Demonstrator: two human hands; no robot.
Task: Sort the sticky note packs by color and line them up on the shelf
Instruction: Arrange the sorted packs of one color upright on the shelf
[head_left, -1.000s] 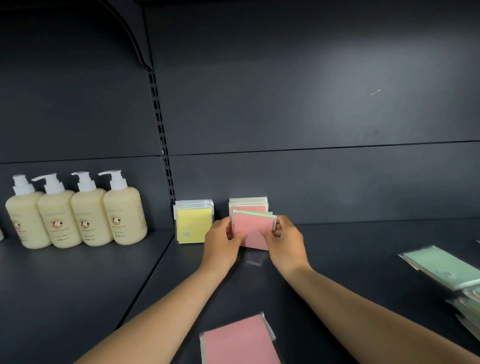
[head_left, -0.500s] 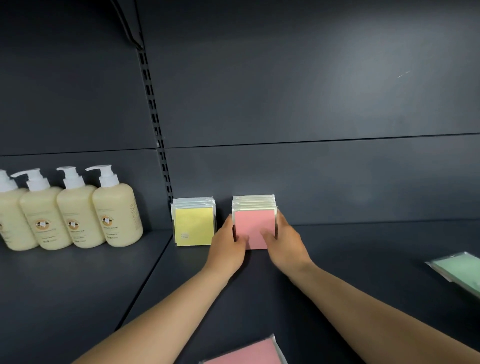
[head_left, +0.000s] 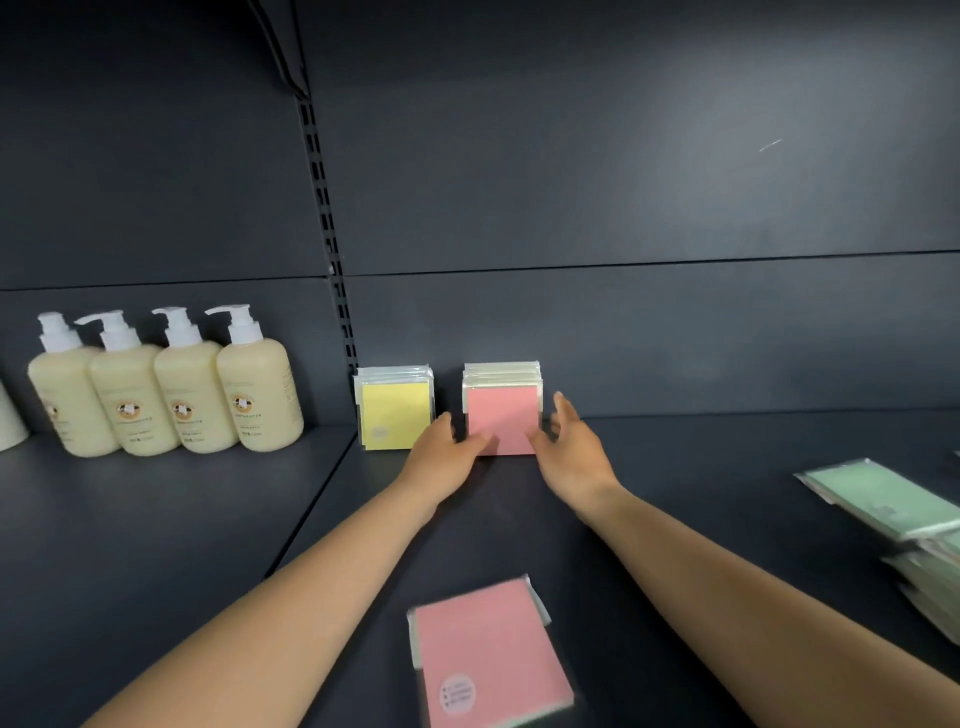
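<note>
From the head view, your left hand (head_left: 441, 457) sits at the lower left corner of the pink row (head_left: 503, 410), its thumb resting against the front pack's face near the bottom, fingers relaxed rather than wrapped round anything. Your right hand (head_left: 571, 447) is just off the row's right edge, fingers spread and loosely bent, holding nothing; whether a fingertip grazes the edge you cannot tell from here. The pink row stands upright against the back panel at 12 o'clock from your hands, with the yellow row (head_left: 395, 410) just beside it at 9 o'clock, a small gap between. What the next move turns on is the loose pink pack (head_left: 488, 654): it lies flat on the shelf (head_left: 701, 519) at 6 o'clock, between your forearms, well behind both hands, its long side running roughly toward the back panel with a slight tilt. It sits a little nearer your right forearm, so that hand looks the likelier one to draw back for it. The green packs (head_left: 883, 499) lie in a loose heap at 3 o'clock, unsorted. Against half a second ago, your right hand has let go and opened away from the pink row it was squaring, while your left has barely shifted.
</note>
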